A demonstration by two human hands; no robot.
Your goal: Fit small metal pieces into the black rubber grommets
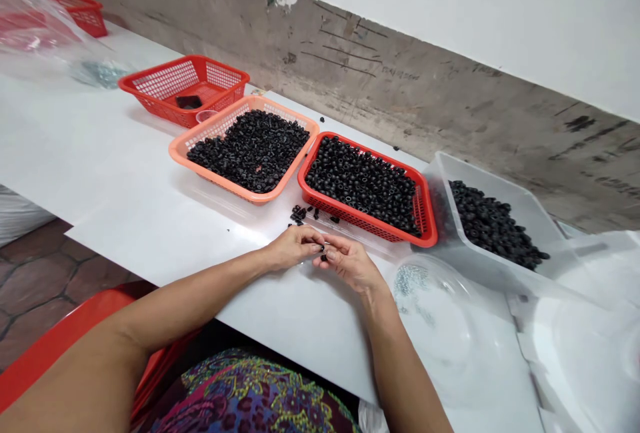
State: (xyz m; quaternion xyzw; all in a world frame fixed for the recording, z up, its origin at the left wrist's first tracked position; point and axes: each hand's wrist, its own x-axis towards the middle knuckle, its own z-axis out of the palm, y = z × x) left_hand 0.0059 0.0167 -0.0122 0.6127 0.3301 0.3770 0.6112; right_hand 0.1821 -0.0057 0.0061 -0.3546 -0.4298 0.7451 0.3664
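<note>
Two bare hands work close together just above a smooth white tabletop. The left hand curls inward with its fingertips drawn together, while the right hand closes in from the other side in a fine pinch. Between their fingertips sits a tiny matte-black piece, partly hidden, so it cannot be told whether there is one piece or two. Neither hand is open or clenched into a fist; both grasp lightly. A small scatter of loose black pieces lies on the table just beyond them. Nearby, a salmon-orange plastic mesh basket, a bright red plastic mesh basket and a clear rectangular plastic tub each hold a heap of similar black pieces. To the right of the hands, a clear plastic dome holds small silvery parts. With parts this small, a fingertip pinch gives better control than a whole-hand grip. Keeping the hands low over the white surface also seems wise, since a dropped black piece would not fall far and would show up clearly.
</note>
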